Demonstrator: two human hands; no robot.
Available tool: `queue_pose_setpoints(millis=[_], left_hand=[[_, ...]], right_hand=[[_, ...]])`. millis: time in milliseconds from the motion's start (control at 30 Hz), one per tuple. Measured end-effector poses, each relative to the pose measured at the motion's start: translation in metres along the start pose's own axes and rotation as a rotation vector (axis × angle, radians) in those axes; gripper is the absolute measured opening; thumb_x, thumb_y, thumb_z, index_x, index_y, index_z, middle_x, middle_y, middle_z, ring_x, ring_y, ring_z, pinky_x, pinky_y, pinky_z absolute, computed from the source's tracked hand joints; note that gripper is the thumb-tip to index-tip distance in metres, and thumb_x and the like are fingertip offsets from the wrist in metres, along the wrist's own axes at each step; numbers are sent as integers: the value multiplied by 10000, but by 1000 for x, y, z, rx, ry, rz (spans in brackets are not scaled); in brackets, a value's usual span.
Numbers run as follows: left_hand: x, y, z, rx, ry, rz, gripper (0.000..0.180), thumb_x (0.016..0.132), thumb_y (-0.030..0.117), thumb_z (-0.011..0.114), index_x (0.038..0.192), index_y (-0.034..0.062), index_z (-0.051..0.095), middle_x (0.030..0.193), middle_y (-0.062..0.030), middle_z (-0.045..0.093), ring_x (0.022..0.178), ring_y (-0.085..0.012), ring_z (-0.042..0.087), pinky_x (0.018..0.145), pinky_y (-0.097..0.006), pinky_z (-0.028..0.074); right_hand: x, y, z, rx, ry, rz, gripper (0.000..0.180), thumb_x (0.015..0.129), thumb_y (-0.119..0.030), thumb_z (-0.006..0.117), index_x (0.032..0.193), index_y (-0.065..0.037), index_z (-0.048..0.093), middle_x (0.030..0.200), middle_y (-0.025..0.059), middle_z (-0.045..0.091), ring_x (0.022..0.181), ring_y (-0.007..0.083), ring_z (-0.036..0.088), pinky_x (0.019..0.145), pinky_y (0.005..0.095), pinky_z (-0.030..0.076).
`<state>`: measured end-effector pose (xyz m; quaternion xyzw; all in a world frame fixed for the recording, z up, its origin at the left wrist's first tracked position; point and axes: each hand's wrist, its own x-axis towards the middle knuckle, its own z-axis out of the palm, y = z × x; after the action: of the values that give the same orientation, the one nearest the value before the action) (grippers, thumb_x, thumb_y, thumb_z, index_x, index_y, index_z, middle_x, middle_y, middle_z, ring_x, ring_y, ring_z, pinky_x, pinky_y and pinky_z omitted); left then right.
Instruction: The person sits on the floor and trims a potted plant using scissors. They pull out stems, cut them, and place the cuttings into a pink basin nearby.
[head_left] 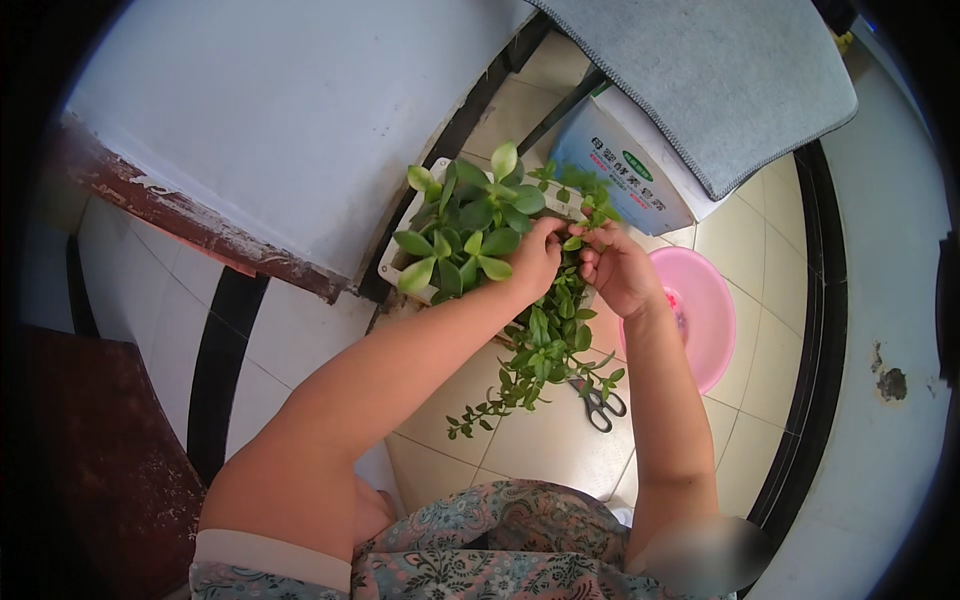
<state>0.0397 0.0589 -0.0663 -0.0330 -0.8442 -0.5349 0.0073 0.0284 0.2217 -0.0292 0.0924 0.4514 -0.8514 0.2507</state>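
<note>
A white rectangular planter (392,262) holds a thick-leaved succulent (478,212) on its left side. From its right side a small-leaved trailing plant (542,352) spills over the edge toward me. My right hand (625,272) pinches a leafy stem of the trailing plant between thumb and fingers. Close beside it, my left hand (535,262) reaches in between the two plants with its fingers curled together; what they grip among the leaves is hidden. Scissors (602,408) with black handles lie on the floor tiles, their blades partly under the foliage.
Right of the planter stands a pink basin (712,320) with small red bits inside. Behind are a blue and white carton (625,165) and a seat with a grey pad (720,80). A white panel (300,130) with a worn brown edge rises at the left.
</note>
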Motion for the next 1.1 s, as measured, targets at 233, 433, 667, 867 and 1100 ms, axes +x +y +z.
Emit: queue_pose_setpoints(millis=[233,433,667,867,1100], left_hand=[[-1,9,-6,64,-62,21,341,827,42,608,1168,55,604,1018,-119,610,883,-261,621,779,-340,495],[2,4,3,142,-58,111,259,825,40,605,1080,62,648,951,-118,600,848,-284,615,750,-357,491],[2,8,-4,163,-83,216,130,813,68,640,939,68,671,850,-100,574,787,-304,591,693,-378,470],[-2,16,-17,152,-99,244,94,840,76,616,930,67,638,855,-90,583,759,-291,585,676,-372,463],[0,10,-16,163,-52,200,54,922,106,537,943,62,561,871,-79,610,602,-228,626,568,-338,481]], right_hand=[[-6,-4,-5,1,15,-87,255,913,-175,566,1155,-97,548,1042,14,646,839,82,565,712,222,462],[-8,8,-17,61,-11,-191,199,907,-147,591,1095,-82,584,1040,37,653,884,115,585,788,256,468],[-16,7,-28,-104,-54,-286,182,877,-34,604,1052,-65,644,1068,54,665,952,128,598,838,271,459],[-17,10,-36,-140,-90,-338,211,846,-9,651,1053,-54,658,1065,62,662,1001,151,591,918,304,448],[-5,11,-34,-276,-134,-436,160,825,-20,707,977,-23,658,1024,87,673,990,184,622,873,311,516]])
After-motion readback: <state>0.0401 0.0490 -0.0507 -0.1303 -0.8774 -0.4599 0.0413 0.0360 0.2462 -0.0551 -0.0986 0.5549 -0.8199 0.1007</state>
